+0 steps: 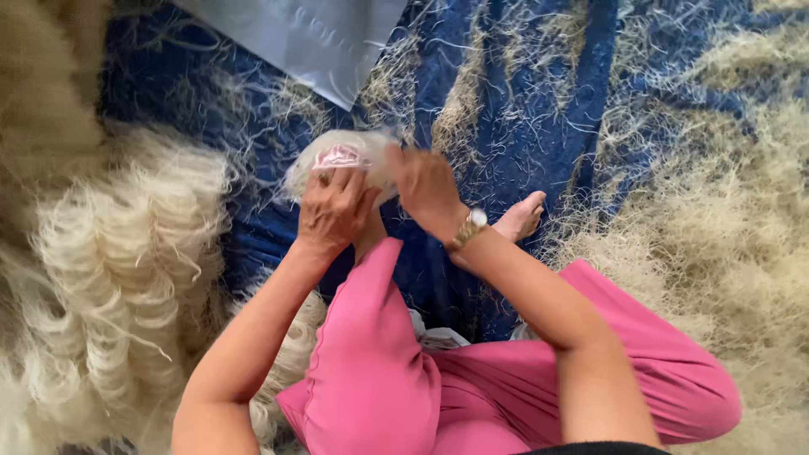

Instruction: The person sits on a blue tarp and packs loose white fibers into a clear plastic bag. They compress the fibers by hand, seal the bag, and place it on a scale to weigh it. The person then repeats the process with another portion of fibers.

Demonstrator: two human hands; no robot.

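Fibre bundle (337,156) gripped by left hand (333,206) and right hand (425,185), above blue cloth (522,126).

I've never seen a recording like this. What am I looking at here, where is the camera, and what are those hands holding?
There is no machine here: a camera worn on a person's head looks down at their own two bare hands. The person sits on a dark blue cloth in pink trousers. The left hand and right hand together grip a small pale bundle of fibre in a thin clear wrapper. Curly cream fibre bundles lie to the left, a loose straw-coloured fibre heap to the right. A grey plastic sheet lies at the top.
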